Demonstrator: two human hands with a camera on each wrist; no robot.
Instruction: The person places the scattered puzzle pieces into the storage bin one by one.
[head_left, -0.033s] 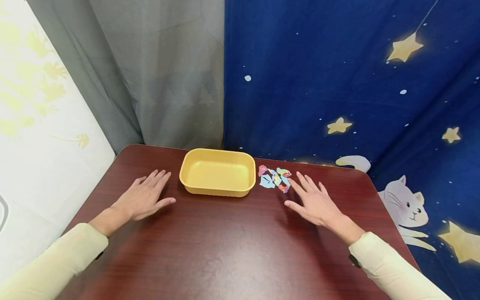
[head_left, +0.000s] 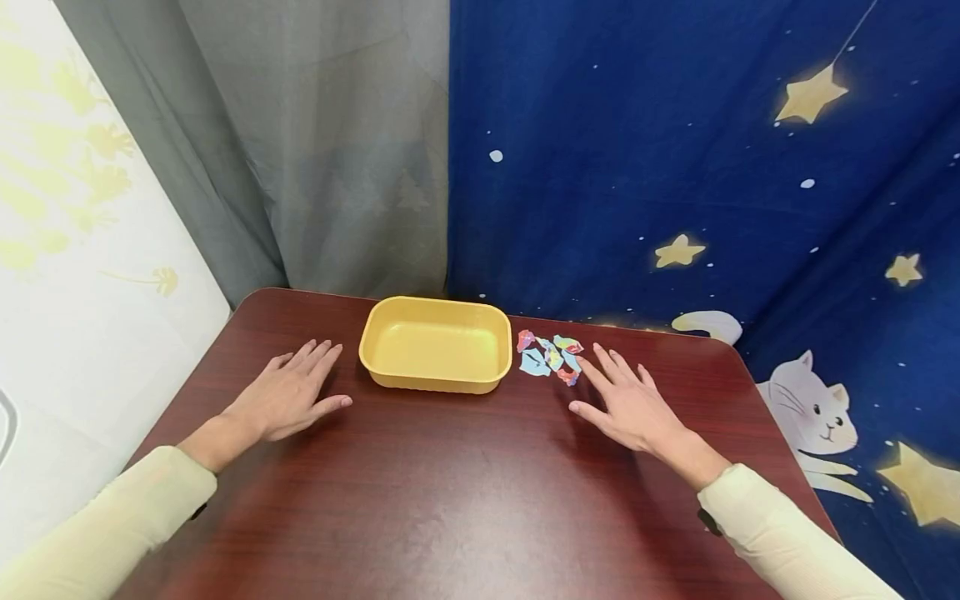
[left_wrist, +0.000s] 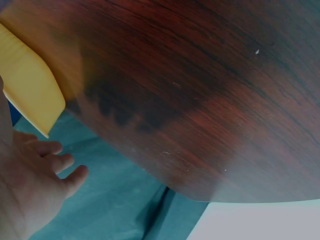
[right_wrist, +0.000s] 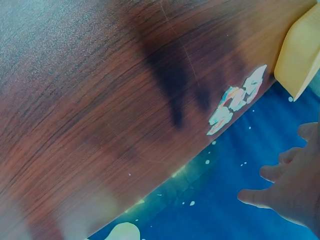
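My left hand [head_left: 288,393] is held over the table, left of a yellow plastic basin [head_left: 435,387], with fingers spread and nothing in its grasp. The basin's inside shows no contents. To its right lie several small, irregular colourful scraps [head_left: 535,362], which look like torn printed paper in light blue, red and yellow. My right hand [head_left: 633,410] hovers just right of these scraps, fingers spread and holding nothing. In the right wrist view the scraps [right_wrist: 220,118] lie flat in a cluster near the table edge, apart from the fingers.
Everything stands on a dark red-brown wooden table [head_left: 465,483] with rounded corners. Behind it hang a grey curtain [head_left: 337,167] and a blue curtain [head_left: 562,167] printed with stars and a cat. A white patterned cloth [head_left: 75,292] hangs on the left.
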